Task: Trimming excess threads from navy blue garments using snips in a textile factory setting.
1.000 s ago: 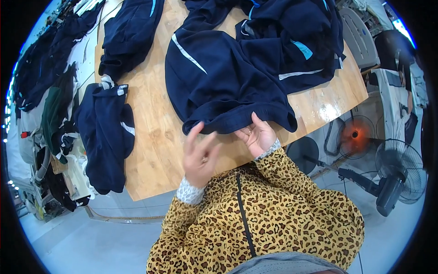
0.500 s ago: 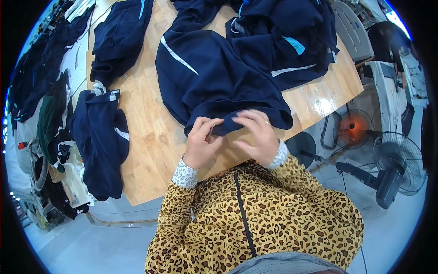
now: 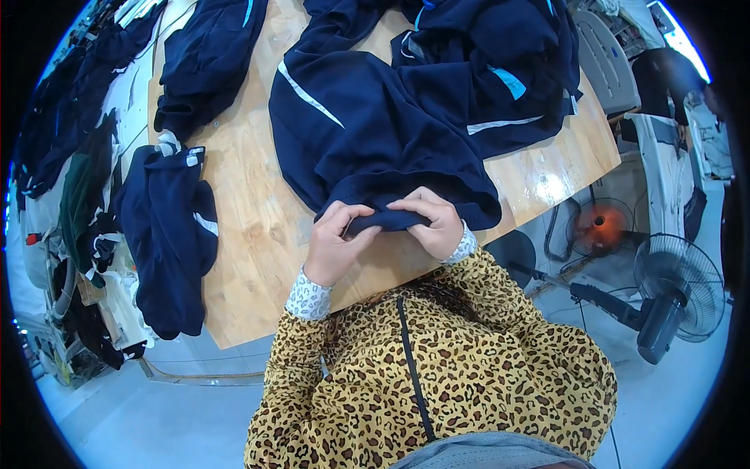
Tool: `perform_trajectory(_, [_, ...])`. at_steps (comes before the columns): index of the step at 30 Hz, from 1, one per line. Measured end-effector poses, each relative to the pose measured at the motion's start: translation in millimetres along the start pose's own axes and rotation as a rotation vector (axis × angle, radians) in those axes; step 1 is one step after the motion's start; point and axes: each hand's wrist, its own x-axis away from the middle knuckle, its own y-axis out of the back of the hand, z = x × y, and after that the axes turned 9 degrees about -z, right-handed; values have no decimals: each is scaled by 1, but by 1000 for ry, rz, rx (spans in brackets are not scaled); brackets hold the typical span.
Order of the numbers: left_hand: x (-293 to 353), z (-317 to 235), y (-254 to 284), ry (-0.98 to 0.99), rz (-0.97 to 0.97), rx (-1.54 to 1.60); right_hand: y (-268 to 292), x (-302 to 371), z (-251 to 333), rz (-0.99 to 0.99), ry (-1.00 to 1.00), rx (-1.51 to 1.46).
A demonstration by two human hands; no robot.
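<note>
At the near edge of the wooden table (image 3: 246,270): left hand (image 3: 334,244), thumb and fingers pinched on the hem (image 3: 397,220) of a navy garment (image 3: 387,129); right hand (image 3: 439,228), likewise pinched, just beside. Change: a second ago the left fingers were spread; now both hands grip, so the edge appears steadied at two spots. Garment: laid on the table, hem toward the wearer, one white stripe (image 3: 311,95). Leftward: second navy garment (image 3: 166,242), across the table's left side, with small pale label (image 3: 194,158). Brands, writing: none legible.
</note>
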Motion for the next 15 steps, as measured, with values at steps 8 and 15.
perform_trajectory(8, [-11, -4, 10, 438, 334, 291, 4, 3, -8, 174, -232, -244])
perform_trajectory(15, [-16, -11, 13, 555, 411, 340, 1, 6, -4, 154, -341, -434])
